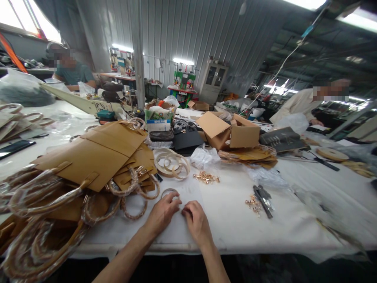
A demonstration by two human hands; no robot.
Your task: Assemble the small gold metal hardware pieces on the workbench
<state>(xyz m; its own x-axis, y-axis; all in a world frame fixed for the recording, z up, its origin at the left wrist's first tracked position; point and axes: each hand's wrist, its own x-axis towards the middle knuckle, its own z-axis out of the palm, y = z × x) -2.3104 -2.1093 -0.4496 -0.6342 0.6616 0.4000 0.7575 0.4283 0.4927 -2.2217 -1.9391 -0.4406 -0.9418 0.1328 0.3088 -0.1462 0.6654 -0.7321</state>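
My left hand point(165, 209) is over the white table, its fingers bent and closed, with the fingertips pointing at my right hand. A thin pale ring point(170, 191), like a narrow loop of strip, shows just behind its knuckles; I cannot tell whether they touch. My right hand point(196, 220) is curled, thumb and fingers pinched together a small gap away. Whatever either hand pinches is too small or hidden to make out. Beyond the hands lie a pile of small gold metal fittings point(206, 177) and several pale strip rolls point(172, 164).
Stacked tan bag panels point(97, 153) with plastic-wrapped handles point(44, 200) fill the left side. An open cardboard box point(229, 131) stands at the back. On the right are black-handled pliers point(263, 201) beside more gold fittings point(252, 205). Two other people work farther off, left and right.
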